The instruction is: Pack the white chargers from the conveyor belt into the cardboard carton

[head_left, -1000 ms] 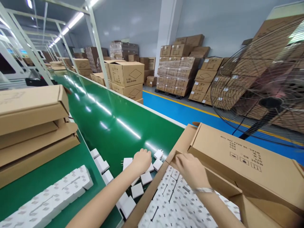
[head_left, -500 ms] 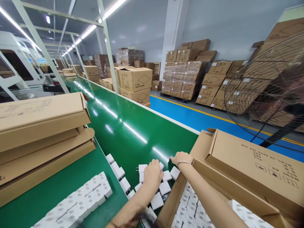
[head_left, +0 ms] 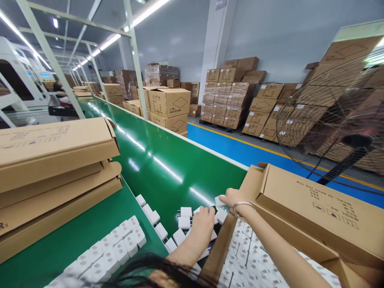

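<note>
White chargers [head_left: 183, 223] lay loose on the green belt [head_left: 156, 168], bunched just beside the near left wall of an open cardboard box [head_left: 220, 248]. The left hand [head_left: 203, 226] rested palm down on this bunch with its fingers curled over several pieces; whether it gripped any of them could not be told. The right hand [head_left: 233, 198], with a thin bracelet [head_left: 241, 206] at the wrist, reached across the box corner to the belt, and its fingertips pinched a single charger [head_left: 218, 201] at the far edge of the bunch. Inside the box, more chargers sat packed in tight rows [head_left: 240, 260], and the box's long lid [head_left: 315, 208] stood folded back on the right. To the left, on the green table, another block of chargers [head_left: 111, 252] lay in neat rows below a stack of flat cartons [head_left: 54, 160]. A large fan [head_left: 330, 112] stood on the right. Dark hair [head_left: 168, 272] crossed the bottom edge.
</note>
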Demonstrator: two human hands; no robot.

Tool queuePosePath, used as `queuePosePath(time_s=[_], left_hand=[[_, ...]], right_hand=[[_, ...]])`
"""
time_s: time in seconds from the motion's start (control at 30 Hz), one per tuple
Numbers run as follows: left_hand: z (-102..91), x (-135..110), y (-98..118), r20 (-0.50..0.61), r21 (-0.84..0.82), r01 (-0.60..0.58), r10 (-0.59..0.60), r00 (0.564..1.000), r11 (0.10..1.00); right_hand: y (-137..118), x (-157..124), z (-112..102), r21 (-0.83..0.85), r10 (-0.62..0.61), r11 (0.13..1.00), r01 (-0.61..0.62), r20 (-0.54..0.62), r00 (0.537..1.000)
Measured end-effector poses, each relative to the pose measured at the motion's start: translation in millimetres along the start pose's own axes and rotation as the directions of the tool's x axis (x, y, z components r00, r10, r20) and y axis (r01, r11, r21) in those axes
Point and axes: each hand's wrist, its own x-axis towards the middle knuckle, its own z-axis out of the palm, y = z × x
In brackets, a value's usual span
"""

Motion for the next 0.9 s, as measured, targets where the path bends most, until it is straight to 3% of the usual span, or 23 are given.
queuePosePath(time_s=[0.17, 0.4, 0.57, 0.67, 0.73, 0.8, 0.9], left_hand=[[5.5, 3.5, 4.3, 0.01, -0.041, 0.028, -0.027, 1.0, 0.999], [6.4, 13.8, 24.5, -0.025, -0.093, 0.163, -0.166, 0.986, 0.982], [-6.5, 3.8, 12.0, -0.054, -0.194, 0.203, -0.217, 0.975, 0.96], [-11.2, -8.0, -3.0, -0.083, -0.332, 0.139, -0.175, 0.981, 0.933], [-10.5, -15.0, -9.6, -0.144, -0.544, 0.022, -0.118, 0.983, 0.839], [-8.0, -21.0, -10.3, -0.237, -0.743, -0.107, -0.11, 0.965, 0.661], [-6.4, -31.6, -1.8, -0.286, -0.867, -0.179, -0.17, 0.943, 0.465]], right_hand=[[16.0, -13.7, -1.9, -0.043, -0.114, 0.991, 0.123, 0.173, 0.978], [3.9, -21.8, 2.7, -0.187, -0.235, 0.946, 0.266, 0.172, 0.957], [-5.2, -21.7, 22.2, -0.257, -0.321, 0.892, 0.371, 0.217, 0.922], [-7.6, -16.7, 29.1, -0.281, -0.389, 0.857, 0.433, 0.202, 0.899], [-8.3, -12.0, 29.7, -0.294, -0.445, 0.827, 0.48, 0.18, 0.877], [-9.0, -7.3, 27.7, -0.303, -0.49, 0.803, 0.513, 0.155, 0.858], [-8.7, -4.7, 20.2, -0.301, -0.521, 0.794, 0.528, 0.11, 0.846]])
